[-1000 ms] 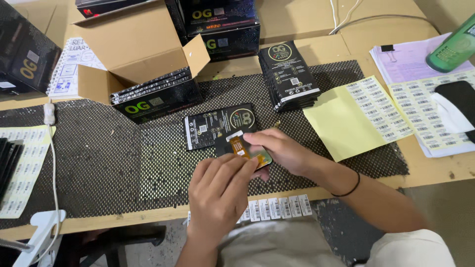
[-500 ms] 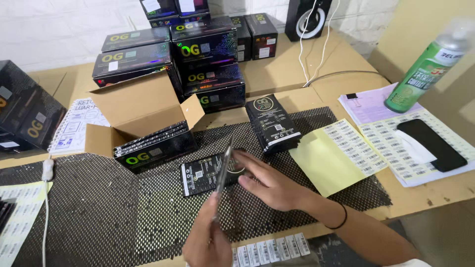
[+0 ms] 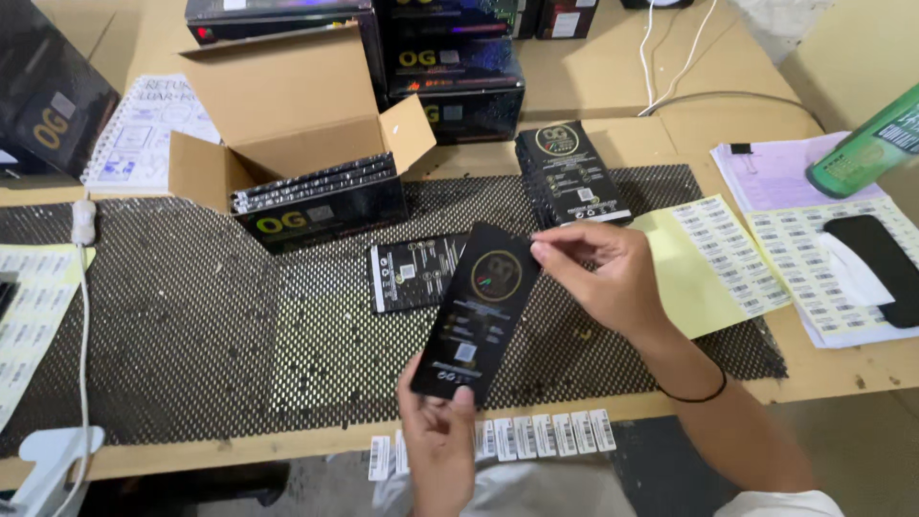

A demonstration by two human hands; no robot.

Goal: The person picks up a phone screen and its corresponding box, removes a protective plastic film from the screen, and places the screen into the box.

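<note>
A flat black packet (image 3: 479, 311) with a gold round emblem is held tilted above the black mesh mat (image 3: 191, 316). My left hand (image 3: 436, 436) grips its lower end from below. My right hand (image 3: 603, 278) pinches its upper right corner with thumb and fingers. Just behind it, another flat black packet (image 3: 407, 273) lies face up on the mat. A stack of similar black packets (image 3: 570, 172) rests at the mat's far edge.
An open cardboard box (image 3: 287, 124) holds black cartons at the back left, more black boxes (image 3: 450, 67) behind. Yellow label sheets (image 3: 713, 258) lie right, a barcode sticker strip (image 3: 536, 436) at the front edge, a green spray can (image 3: 866, 144) far right.
The packet has been lifted off the mat and turned lengthwise between both hands. The camera view has dropped lower and closer to the table.
</note>
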